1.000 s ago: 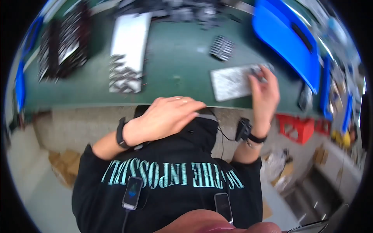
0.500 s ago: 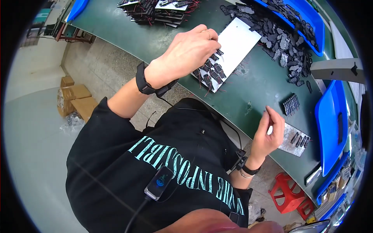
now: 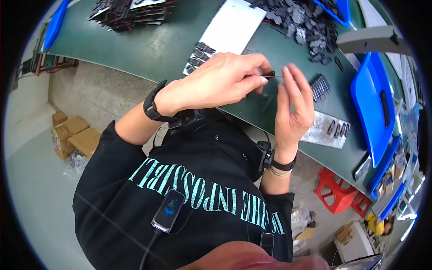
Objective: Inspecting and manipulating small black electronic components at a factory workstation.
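My left hand (image 3: 220, 83) is closed, its thumb and fingers pinching a small black part with red wires (image 3: 269, 74) above the table. Facing it, my right hand (image 3: 294, 105) has its fingers stretched out and its thumb apart, close to the thin wire ends; its fingertips are slightly blurred. Behind my left hand lies a white board (image 3: 234, 24), with several black wired parts (image 3: 198, 55) at its near end, partly covered by the hand. To the right of my right hand are a row of small black parts (image 3: 320, 87) and a metal plate (image 3: 321, 130) bearing several small black pieces.
Loose black flat pieces (image 3: 303, 27) form a heap at the far right, by a blue tray (image 3: 344, 11). Another blue tray (image 3: 371, 103) stands at the right edge under a grey arm (image 3: 369, 39). Stacked boards (image 3: 130, 15) sit far left. A red stool (image 3: 335, 191) is below the table.
My left hand has come away from the parts on the white board, moving right with one black wired part. My right hand has risen toward it, its fingers straightening. The view has shifted.
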`<state>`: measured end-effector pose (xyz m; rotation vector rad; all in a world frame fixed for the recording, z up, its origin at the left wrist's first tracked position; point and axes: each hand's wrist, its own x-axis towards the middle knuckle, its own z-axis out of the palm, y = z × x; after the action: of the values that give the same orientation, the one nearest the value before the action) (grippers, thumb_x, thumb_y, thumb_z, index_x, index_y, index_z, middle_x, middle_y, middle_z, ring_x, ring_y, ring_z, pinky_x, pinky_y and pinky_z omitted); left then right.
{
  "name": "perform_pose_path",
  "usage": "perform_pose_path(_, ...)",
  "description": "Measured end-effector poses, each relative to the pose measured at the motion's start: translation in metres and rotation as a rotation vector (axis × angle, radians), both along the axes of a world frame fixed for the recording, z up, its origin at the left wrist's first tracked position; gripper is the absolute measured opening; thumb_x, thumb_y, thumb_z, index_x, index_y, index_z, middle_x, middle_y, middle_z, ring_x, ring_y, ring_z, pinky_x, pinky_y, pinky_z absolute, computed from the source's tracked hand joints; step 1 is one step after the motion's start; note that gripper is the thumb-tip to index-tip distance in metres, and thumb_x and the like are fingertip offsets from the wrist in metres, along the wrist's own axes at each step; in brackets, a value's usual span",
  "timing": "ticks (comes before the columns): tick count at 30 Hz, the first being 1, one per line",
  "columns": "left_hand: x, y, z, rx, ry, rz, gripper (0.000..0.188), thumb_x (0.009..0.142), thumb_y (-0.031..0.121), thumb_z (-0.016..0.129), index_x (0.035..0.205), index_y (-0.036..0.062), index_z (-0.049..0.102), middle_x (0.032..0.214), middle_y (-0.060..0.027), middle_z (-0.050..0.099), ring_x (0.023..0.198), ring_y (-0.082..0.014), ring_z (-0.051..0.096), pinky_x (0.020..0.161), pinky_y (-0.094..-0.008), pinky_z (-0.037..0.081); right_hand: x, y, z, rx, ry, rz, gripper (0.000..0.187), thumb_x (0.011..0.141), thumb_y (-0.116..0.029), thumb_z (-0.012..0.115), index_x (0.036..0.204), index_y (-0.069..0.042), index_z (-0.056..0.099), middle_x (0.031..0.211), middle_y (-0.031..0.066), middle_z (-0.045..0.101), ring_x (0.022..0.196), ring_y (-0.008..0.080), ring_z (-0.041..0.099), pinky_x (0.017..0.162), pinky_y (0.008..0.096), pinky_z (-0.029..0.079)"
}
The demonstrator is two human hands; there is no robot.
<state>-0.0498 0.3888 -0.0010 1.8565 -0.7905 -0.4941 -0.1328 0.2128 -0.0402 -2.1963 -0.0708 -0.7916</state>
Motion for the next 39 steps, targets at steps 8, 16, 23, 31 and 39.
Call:
perform_pose_path(8,-0.003,-0.009,-0.002,0.112,0.142,-0.053,0.024,0.099,0.014,0.052,0.112,-0.0022,0.064,0.076,-0.0146,0.067,0.068,-0.0294,0.068,0.064,-0.0391,0.052,-0.007,-0.011,-0.006,0.144,0.131,0.012,0.016,0.085,0.002,0.074,0.1,-0.003,0.074,0.094,0.0088,0.07,0.082,0.0204,0.067,0.072,0.0306,0.053)
perform_pose_path(16,-0.01,-0.014,-0.009,0.116,0.199,0.033,0.025,0.103,0.015,0.054,0.116,-0.0033,0.065,0.073,0.0005,0.056,0.062,-0.0066,0.044,0.056,-0.0274,0.039,-0.009,-0.006,-0.012,0.255,0.166,-0.001,0.01,0.085,0.001,0.072,0.091,-0.002,0.065,0.09,0.0086,0.065,0.076,0.0187,0.064,0.068,0.0293,0.052)
perform_pose_path(23,-0.015,-0.019,-0.011,0.048,0.315,0.094,0.019,0.101,0.015,0.058,0.106,-0.0018,0.066,0.069,0.0075,0.048,0.061,-0.0011,0.037,0.053,-0.0232,0.031,-0.011,-0.004,-0.017,0.356,0.19,0.032,0.01,0.085,0.001,0.072,0.093,-0.002,0.065,0.096,0.0091,0.065,0.077,0.0172,0.064,0.068,0.0281,0.053)
perform_pose_path(31,-0.018,-0.02,-0.01,0.046,0.364,0.127,0.017,0.1,0.016,0.061,0.1,0.0001,0.067,0.067,0.0094,0.044,0.06,0.001,0.034,0.05,-0.0216,0.026,-0.016,-0.004,-0.019,0.668,0.278,0.15,0.008,0.095,-0.001,0.067,0.103,0.001,0.065,0.103,0.0057,0.064,0.085,0.0111,0.063,0.074,0.0251,0.053)
perform_pose_path(39,-0.02,-0.026,-0.017,0.038,-0.249,0.124,0.016,0.095,0.017,0.066,0.096,0.0005,0.067,0.065,0.0021,0.047,0.057,-0.0034,0.04,0.05,-0.0244,0.031,-0.016,-0.009,-0.014,1.059,0.361,0.253,0.009,0.095,-0.002,0.068,0.103,0.001,0.064,0.103,0.0047,0.064,0.085,0.0095,0.062,0.075,0.0236,0.051)
